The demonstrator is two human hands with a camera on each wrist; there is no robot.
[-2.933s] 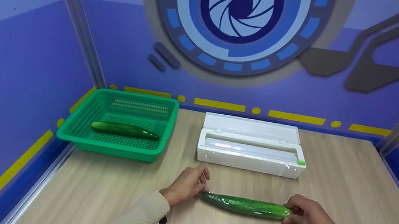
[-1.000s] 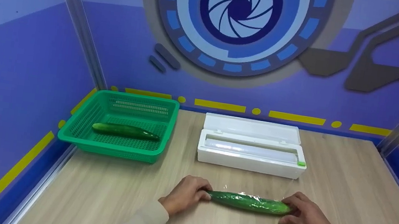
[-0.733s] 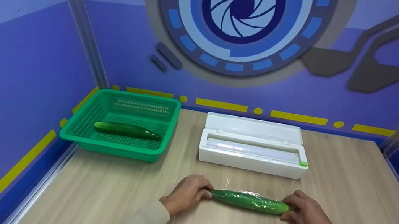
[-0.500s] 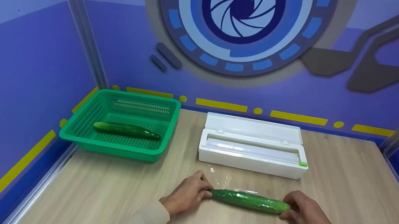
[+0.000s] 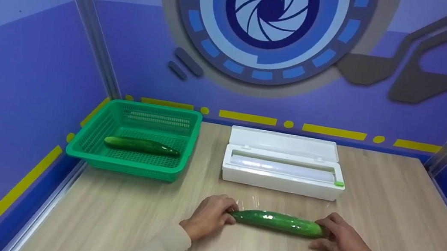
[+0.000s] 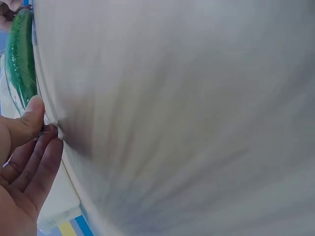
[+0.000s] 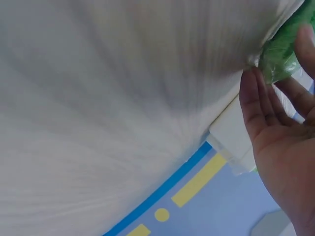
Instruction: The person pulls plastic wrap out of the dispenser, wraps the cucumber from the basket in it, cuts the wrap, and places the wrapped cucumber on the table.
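A cucumber wrapped in shiny clear film lies crosswise on the table in front of me. My left hand pinches its darker left tip and the film there between thumb and fingers, which the left wrist view shows close up. At the pale right end, my right hand curls its thumb and fingers about the tip. Loose clear film stands out beyond the cucumber's far side, near the left end. In the right wrist view the wrapped end sits between thumb and fingers.
Behind the cucumber stands a white cling film box, lid raised, with a film roll inside and a green slider at its right. A green basket at the back left holds another cucumber. Walls enclose the table.
The film no longer stretches down from the box front. Both hands have shifted the cucumber slightly away from me and rolled it, and its film now looks smoother on top.
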